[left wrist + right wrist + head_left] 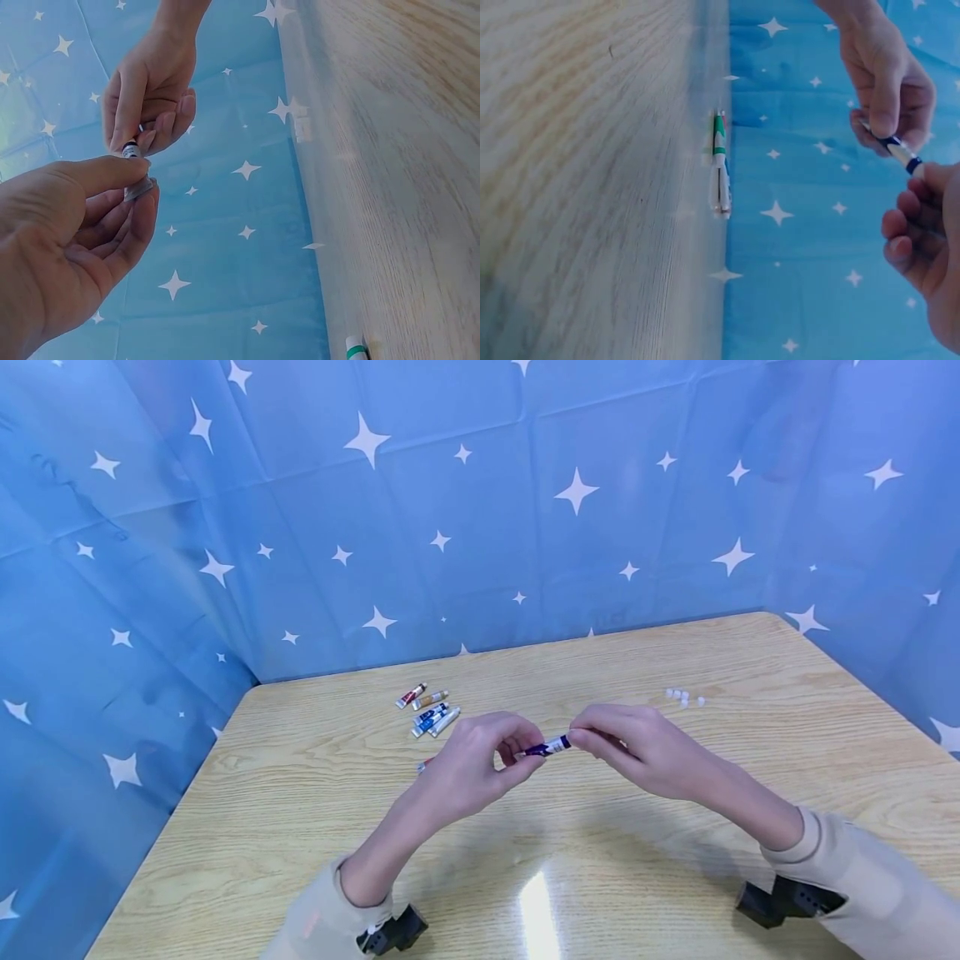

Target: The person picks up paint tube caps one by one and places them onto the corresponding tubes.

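- Purple-and-white tube: up off the surface, between both hands, slightly tilted, cap-side end toward the right.
- Left hand: thumb and fingers pinch the flat tail end.
- Right hand: thumb and fingertips grasp the other end, white in the right wrist view. Can't tell if that's cap or neck; fingers cover it.
- Handling, my read: very light, small paint tube. Body likely soft and squeezable, cap stiff. Not fragile, but a hard squeeze mid-body could dent it or push paint out if uncapped.
- Grip: tail crimp is the safe hold on the left, flat so it resists spinning. On the right, fingertips on the rigid end only; small and probably smooth, so slip is possible.
- Nearby: dark red tube, ochre tube, blue tube and white tube lie beyond the left hand.
- Small white pieces, maybe caps, sit beyond the right hand.
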Tool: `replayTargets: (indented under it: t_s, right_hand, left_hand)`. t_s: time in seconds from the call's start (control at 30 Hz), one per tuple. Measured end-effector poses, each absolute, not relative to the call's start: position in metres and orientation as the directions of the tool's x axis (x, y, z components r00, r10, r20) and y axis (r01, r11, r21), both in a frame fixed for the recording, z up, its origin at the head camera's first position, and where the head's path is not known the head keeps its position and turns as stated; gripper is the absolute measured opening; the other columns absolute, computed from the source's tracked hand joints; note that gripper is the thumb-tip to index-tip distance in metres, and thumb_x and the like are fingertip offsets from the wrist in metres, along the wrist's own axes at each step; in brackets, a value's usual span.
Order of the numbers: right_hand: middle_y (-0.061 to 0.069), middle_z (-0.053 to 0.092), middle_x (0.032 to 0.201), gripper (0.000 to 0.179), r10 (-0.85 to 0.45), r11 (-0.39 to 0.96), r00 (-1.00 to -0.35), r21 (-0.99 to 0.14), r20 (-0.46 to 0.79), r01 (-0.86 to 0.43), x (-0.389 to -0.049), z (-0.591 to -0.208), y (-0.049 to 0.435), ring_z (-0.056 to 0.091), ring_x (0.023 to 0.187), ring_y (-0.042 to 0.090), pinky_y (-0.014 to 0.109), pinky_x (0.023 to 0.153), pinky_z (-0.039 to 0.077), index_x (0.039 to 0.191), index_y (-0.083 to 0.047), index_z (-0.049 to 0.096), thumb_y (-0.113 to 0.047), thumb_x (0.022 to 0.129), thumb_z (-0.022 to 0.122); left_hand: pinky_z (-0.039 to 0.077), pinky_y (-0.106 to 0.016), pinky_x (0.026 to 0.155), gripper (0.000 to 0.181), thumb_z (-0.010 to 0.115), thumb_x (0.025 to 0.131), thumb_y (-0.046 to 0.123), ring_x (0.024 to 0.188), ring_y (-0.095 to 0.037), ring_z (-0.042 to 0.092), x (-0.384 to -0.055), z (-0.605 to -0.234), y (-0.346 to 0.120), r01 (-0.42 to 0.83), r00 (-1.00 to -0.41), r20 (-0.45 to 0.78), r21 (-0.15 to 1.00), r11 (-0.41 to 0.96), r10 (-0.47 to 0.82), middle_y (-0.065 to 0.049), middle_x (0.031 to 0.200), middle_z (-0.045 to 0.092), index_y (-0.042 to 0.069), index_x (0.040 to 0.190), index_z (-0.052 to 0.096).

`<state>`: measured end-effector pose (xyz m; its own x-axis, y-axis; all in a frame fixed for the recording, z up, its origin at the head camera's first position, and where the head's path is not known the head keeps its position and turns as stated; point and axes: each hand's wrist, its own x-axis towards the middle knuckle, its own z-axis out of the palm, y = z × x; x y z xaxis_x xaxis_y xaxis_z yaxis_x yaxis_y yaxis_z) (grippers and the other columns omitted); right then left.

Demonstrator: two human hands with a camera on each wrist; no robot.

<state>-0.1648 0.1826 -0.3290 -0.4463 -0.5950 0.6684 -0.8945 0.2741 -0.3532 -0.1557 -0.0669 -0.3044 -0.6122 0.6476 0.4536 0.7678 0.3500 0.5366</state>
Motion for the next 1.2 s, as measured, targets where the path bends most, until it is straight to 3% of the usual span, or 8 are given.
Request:
replayTargets:
  t_s: [0.23, 0.47, 0.63, 0.8, 0.97, 1.2]
  right_hand:
    - [-0.013, 0.050, 0.075, 0.011, -0.557, 0.296, -0.460, -0.352, 0.691, -0.888, -0.1659, -0.3323, 0.1813, 0.039, 0.059, -0.002, 0.012, 0.053, 0.034, 0.099, -0.020, 0.064, -0.012, 0.104, 0.058]
    - [-0.014, 0.050, 0.073, 0.009, -0.539, 0.309, -0.458, -0.340, 0.706, -0.888, -0.1660, -0.3307, 0.1817, 0.038, 0.058, -0.003, 0.012, 0.052, 0.033, 0.100, -0.020, 0.066, -0.015, 0.103, 0.060]
    - [-0.016, 0.050, 0.074, 0.012, -0.546, 0.302, -0.458, -0.345, 0.702, -0.889, -0.1651, -0.3294, 0.1815, 0.039, 0.059, -0.003, 0.011, 0.053, 0.034, 0.099, -0.022, 0.067, -0.021, 0.105, 0.057]
    - [-0.017, 0.048, 0.074, 0.011, -0.559, 0.314, -0.478, -0.360, 0.677, -0.878, -0.1650, -0.3290, 0.1824, 0.039, 0.059, -0.003, 0.012, 0.052, 0.035, 0.098, -0.022, 0.067, -0.013, 0.101, 0.062]
    - [-0.020, 0.048, 0.075, 0.019, -0.576, 0.360, -0.538, -0.399, 0.616, -0.843, -0.1641, -0.3276, 0.1834, 0.040, 0.059, -0.003, 0.015, 0.051, 0.037, 0.100, -0.024, 0.067, -0.005, 0.097, 0.067]
    - [-0.018, 0.050, 0.075, 0.021, -0.584, 0.411, -0.594, -0.430, 0.554, -0.804, -0.1654, -0.3257, 0.1869, 0.044, 0.060, 0.000, 0.019, 0.054, 0.042, 0.106, -0.024, 0.066, -0.004, 0.098, 0.065]
  left_hand:
    - [0.056, -0.023, 0.066, 0.009, 0.074, 0.090, 0.000, 0.074, -0.009, 0.062, -0.1545, -0.3068, -0.0655, 0.801, -0.591, 0.512, 0.468, 0.374, 0.624, -0.004, 0.090, 0.067, 0.003, 0.096, 0.069]
    - [0.051, -0.013, 0.066, 0.011, 0.078, 0.087, 0.001, 0.071, -0.008, 0.061, -0.1548, -0.3075, -0.0640, 0.819, -0.568, 0.542, 0.449, 0.357, 0.620, -0.003, 0.087, 0.067, 0.003, 0.095, 0.070]
    - [0.050, -0.012, 0.065, 0.012, 0.079, 0.086, 0.003, 0.071, -0.006, 0.060, -0.1546, -0.3092, -0.0635, 0.819, -0.565, 0.528, 0.454, 0.351, 0.634, -0.001, 0.085, 0.067, 0.004, 0.094, 0.070]
    - [0.050, -0.013, 0.065, 0.010, 0.078, 0.088, 0.004, 0.072, -0.006, 0.061, -0.1536, -0.3084, -0.0631, 0.792, -0.600, 0.489, 0.474, 0.384, 0.634, -0.002, 0.086, 0.067, 0.004, 0.094, 0.070]
    - [0.052, -0.016, 0.065, 0.007, 0.076, 0.090, 0.003, 0.072, -0.005, 0.061, -0.1545, -0.3083, -0.0648, 0.733, -0.662, 0.424, 0.539, 0.415, 0.618, -0.001, 0.086, 0.067, 0.005, 0.093, 0.070]
    - [0.054, -0.019, 0.064, 0.008, 0.076, 0.089, 0.005, 0.070, -0.006, 0.062, -0.1604, -0.3128, -0.0730, 0.672, -0.730, 0.420, 0.589, 0.450, 0.539, 0.000, 0.085, 0.069, 0.005, 0.096, 0.071]
